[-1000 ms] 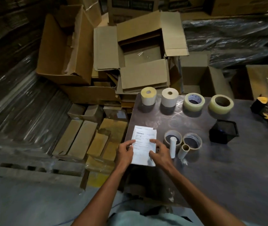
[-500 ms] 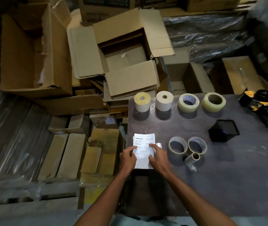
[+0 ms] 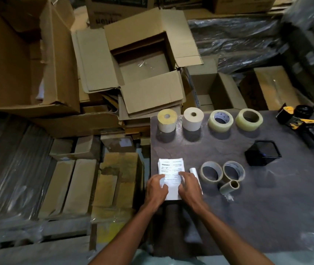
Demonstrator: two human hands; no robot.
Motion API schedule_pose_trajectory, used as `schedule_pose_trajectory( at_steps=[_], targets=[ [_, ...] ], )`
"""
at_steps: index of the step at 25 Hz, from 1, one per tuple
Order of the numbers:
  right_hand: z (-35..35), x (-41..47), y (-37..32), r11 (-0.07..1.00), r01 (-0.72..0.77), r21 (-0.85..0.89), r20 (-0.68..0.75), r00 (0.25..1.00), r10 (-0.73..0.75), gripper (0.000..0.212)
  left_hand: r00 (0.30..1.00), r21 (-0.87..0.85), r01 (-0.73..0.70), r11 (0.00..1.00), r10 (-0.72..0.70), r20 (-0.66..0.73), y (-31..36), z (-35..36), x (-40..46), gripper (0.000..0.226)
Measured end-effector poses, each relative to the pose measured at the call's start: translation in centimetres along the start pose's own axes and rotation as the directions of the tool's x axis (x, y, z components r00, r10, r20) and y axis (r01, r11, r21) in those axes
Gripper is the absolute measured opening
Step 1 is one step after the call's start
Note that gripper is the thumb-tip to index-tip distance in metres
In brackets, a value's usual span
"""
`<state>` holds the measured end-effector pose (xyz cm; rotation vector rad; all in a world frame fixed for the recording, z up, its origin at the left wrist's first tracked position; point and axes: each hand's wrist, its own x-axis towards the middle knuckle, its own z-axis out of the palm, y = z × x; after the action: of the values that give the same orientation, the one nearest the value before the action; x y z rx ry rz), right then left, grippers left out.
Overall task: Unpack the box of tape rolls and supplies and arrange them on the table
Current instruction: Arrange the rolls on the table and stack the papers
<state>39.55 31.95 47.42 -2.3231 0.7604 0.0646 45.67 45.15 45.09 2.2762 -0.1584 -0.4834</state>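
While both hands rest on the white printed paper stack (image 3: 171, 175) at the near left edge of the dark brown surface (image 3: 267, 217), the left hand (image 3: 156, 190) lies at its 9 o'clock side and the right hand (image 3: 189, 188) at its 3 o'clock side. Grip: fingers of both hands nearly straight, pressing on the sheets, curled round nothing. White paper tube (image 3: 193, 171) lies just beside the right hand. Two flat tape rings (image 3: 210, 171) and a cardboard core (image 3: 229, 186) sit at 3 o'clock of the stack. Four rolls line the far edge: yellow-topped roll (image 3: 167, 120), beige roll (image 3: 193, 118), two clear tape rolls (image 3: 220, 120). Open brown cardboard box (image 3: 142, 67) stands off the surface at 12 o'clock.
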Motion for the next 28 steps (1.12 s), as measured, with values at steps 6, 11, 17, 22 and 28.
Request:
schedule_pose_trajectory(
  at_steps=[6, 11, 17, 22, 28],
  targets=[
    [0.4, 0.2, -0.1, 0.999, -0.021, 0.024, -0.007, 1.0, 0.021, 0.047, 0.998, 0.003, -0.011, 1.0, 0.011, 0.061, 0.3, -0.4, 0.3, 0.052],
    [-0.5, 0.1, -0.2, 0.995, 0.0, 0.105, -0.002, 1.0, 0.0, 0.042, 0.997, -0.01, -0.009, 1.0, 0.01, 0.081, -0.9, -0.5, 0.1, 0.057],
    [-1.3, 0.3, 0.0, 0.978, 0.052, 0.204, 0.036, 0.998, -0.06, 0.035, 0.996, -0.02, 0.006, 1.0, -0.005, 0.084, -0.9, -0.6, -0.3, 0.059],
    [-2.0, 0.0, 0.1, 0.971, 0.026, 0.236, 0.1, 0.994, -0.051, 0.038, 0.994, -0.032, -0.018, 0.999, 0.021, 0.103, -0.6, -1.1, -0.7, 0.054],
    [-2.5, -0.1, 0.5, 0.973, 0.025, 0.231, 0.117, 0.992, -0.053, 0.044, 0.997, -0.065, -0.035, 0.997, 0.039, 0.059, 0.0, -1.8, -1.4, 0.053]
  ],
)
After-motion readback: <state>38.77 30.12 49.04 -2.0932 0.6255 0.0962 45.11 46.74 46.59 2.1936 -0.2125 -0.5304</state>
